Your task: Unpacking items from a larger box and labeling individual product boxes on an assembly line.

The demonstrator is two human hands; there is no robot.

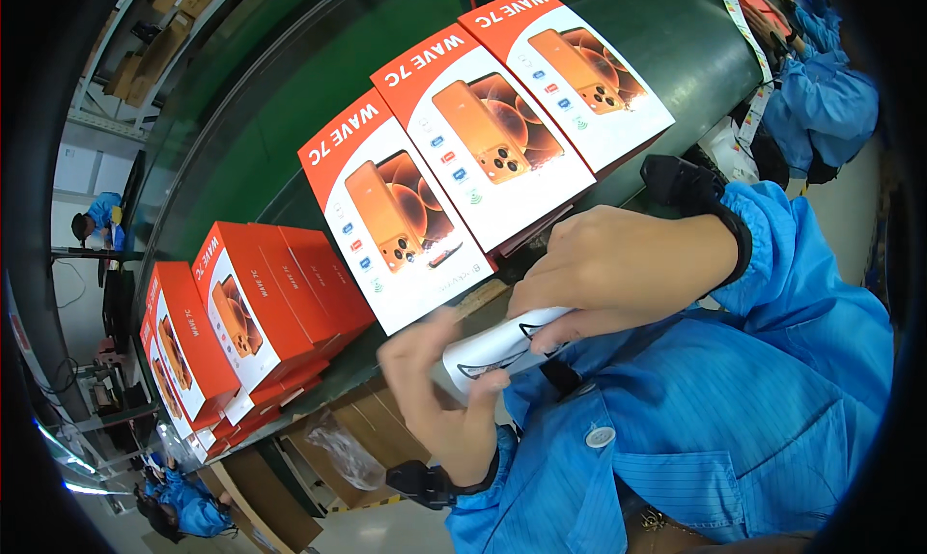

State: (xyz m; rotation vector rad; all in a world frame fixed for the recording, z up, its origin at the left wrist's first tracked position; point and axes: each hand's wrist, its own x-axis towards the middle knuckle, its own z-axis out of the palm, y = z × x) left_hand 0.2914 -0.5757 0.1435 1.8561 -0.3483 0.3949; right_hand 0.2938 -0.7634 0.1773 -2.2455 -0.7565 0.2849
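Stacked phone boxes (280, 298) stand closed; the left hand (439, 404) spreads its fingers wide, thumb against a curved white printed sheet (502, 345); three upright-looking, closed display-faced boxes (497, 153) occupy the counter (700, 66); the right hand (623, 264) pinches the sheet, not yet set down.

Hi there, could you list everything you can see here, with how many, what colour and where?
Large boxes: three, red and white, side by side at centre
Other boxes: several, too overlapped to count, red and white, left
Work surface: one, green, under the boxes
Cartons: at least one, brown, lower left
Plastic bag: one, clear, lower left of centre
Co-workers: at least three, in blue, right and far left
White item: one, black markings, between the hands
Smock: one, blue, on the wearer
Wristbands: two, black, one per wrist
Right hand: one, bare, fingers on the white item
Left hand: one, bare, blurred, thumb at the item
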